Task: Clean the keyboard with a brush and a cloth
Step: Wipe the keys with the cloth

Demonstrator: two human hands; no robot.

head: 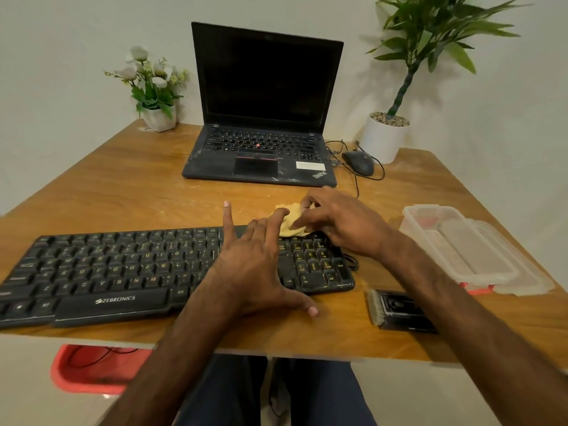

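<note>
A black Zebronics keyboard point(123, 272) lies along the front of the wooden table point(123, 186). My right hand point(335, 221) grips a crumpled yellow cloth point(292, 224) at the keyboard's far right corner, above the number pad. My left hand point(255, 265) rests spread on the keyboard's right part, fingers apart, its fingertips touching the cloth's edge and its thumb at the front edge. A black brush point(396, 310) with pale bristles lies on the table to the right of the keyboard, apart from both hands.
An open black laptop point(264, 118) stands behind the keyboard, with a wired mouse point(359, 162) to its right. Clear plastic containers point(467, 250) sit at the right edge. A flower pot point(156, 115) and a potted plant point(385, 136) stand at the back. A red stool point(92, 367) sits below.
</note>
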